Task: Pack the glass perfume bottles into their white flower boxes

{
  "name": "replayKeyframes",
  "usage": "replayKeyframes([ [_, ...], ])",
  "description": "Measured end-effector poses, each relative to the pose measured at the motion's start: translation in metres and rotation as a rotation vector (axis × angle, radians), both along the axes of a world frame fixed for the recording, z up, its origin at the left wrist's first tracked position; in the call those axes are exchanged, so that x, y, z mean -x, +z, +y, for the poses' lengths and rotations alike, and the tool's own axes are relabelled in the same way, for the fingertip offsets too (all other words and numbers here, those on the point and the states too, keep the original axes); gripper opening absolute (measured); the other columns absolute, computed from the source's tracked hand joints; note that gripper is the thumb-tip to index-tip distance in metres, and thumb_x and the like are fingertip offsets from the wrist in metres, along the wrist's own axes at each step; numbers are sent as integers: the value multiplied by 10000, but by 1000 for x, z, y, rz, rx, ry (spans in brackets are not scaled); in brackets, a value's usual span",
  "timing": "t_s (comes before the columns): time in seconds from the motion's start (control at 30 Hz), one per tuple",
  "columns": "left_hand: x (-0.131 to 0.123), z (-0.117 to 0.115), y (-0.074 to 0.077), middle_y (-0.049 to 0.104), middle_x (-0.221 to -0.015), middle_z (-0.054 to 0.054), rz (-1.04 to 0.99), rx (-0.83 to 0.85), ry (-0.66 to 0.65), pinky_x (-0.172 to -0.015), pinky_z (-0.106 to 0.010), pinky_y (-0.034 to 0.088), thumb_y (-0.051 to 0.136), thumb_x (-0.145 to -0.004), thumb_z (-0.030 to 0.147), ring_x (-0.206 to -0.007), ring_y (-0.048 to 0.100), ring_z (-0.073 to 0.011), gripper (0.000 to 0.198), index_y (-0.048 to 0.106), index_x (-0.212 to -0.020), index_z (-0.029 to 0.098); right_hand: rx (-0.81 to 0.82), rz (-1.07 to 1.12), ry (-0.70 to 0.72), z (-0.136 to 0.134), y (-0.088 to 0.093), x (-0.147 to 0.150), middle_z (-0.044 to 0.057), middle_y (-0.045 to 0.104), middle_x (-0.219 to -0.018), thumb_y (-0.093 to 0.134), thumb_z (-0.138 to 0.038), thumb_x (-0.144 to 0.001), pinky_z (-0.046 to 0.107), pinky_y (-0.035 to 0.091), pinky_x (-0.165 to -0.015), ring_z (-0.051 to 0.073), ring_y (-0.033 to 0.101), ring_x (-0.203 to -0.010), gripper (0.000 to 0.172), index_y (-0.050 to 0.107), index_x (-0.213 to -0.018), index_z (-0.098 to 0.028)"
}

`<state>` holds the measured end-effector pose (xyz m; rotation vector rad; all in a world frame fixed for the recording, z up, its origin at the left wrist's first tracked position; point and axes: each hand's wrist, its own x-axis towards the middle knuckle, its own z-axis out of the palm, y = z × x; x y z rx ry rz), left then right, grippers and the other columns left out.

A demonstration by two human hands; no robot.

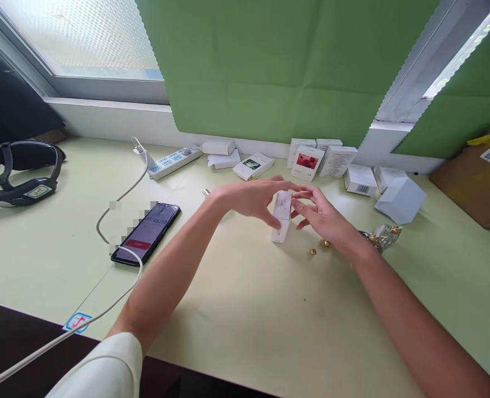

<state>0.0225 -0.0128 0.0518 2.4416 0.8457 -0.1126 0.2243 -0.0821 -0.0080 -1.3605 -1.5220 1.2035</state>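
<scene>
Two hands are meeting over a small white box point(282, 220) that is standing upright near the middle of the tabletop point(245, 326). The left hand point(251, 199) is gripping the box from its left side, fingers curling over the top. The right hand point(320, 218) is pinching the upper right edge with its fingertips, the other fingers hanging loosely bent. Two small brass pieces point(312, 252) are lying just beside the box, towards the right edge. A clear bag of brass parts point(384, 235) is sitting by the right wrist. White cartons point(336, 161) are lining the far edge. A smartphone point(147, 232) showing a timer is lying well apart, towards the left edge, with a white cable point(118, 199) running to a power strip point(174, 161). A black headset point(19, 172) is resting at the left edge.
</scene>
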Motion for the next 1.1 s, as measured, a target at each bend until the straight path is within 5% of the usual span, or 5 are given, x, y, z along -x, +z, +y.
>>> replayKeyframes([
  [0.27,-16,-13,-4,458,-1180,-81,71,-165,170,-670,-313,378,518,-687,824,-790,539,-198,761,514,-1237,296,-19,-99,-28,0,7,-9,23,559,-1339,378,-418,-968,435,476,-973,224,599,-1115,327,464,-1275,-343],
  [0.47,-13,-9,-6,446,-1176,-60,49,-104,79,-645,-282,370,625,-671,727,-780,514,-166,758,455,-1296,334,-15,-171,-23,-2,13,-11,45,624,-1290,379,-485,-965,463,443,-984,259,591,-1157,369,442,-1293,-328],
  [0.67,-6,2,-10,490,-1111,-46,29,-169,32,-654,-275,342,535,-852,572,-817,520,-169,456,509,-1232,320,-17,-285,30,-4,15,-13,70,568,-1362,595,-616,-823,366,546,-747,287,599,-1130,623,403,-1356,-357],
  [0.83,-7,3,-11,523,-1091,-69,7,-265,109,-644,-284,326,500,-856,644,-840,528,-187,477,598,-1059,224,-108,-345,-43,1,12,-19,69,612,-1277,566,-568,-866,380,542,-757,257,640,-1025,459,527,-1252,-323],
  [1.1,1,4,-2,592,-1124,-36,-47,-203,-19,-713,-258,358,524,-911,427,-956,534,-175,355,578,-1220,259,-128,-385,3,2,19,-25,54,651,-1227,607,-510,-855,444,523,-845,266,653,-992,358,634,-1145,-302],
])
